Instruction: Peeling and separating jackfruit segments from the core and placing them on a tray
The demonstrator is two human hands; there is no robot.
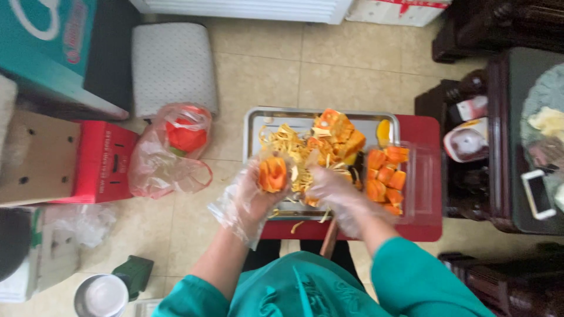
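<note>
My left hand [254, 191], in a loose clear plastic glove, holds an orange fruit piece [273, 174] over the near edge of a metal tray [254, 120]. My right hand [332, 189], gloved the same way, rests on the tray among pale yellow peel strips [288, 144]. I cannot tell whether it grips anything. Orange chunks [336, 134] are piled at the tray's far side. To the right, a clear plastic box [418, 182] holds several peeled orange pieces [385, 179]. Both stand on a small red table [426, 135].
A clear plastic bag [170, 152] with red-orange fruit lies on the tiled floor at left, next to a red cardboard box [103, 161]. Dark wooden furniture [499, 135] with a white phone [537, 194] stands at right. A grey padded stool [171, 64] is behind.
</note>
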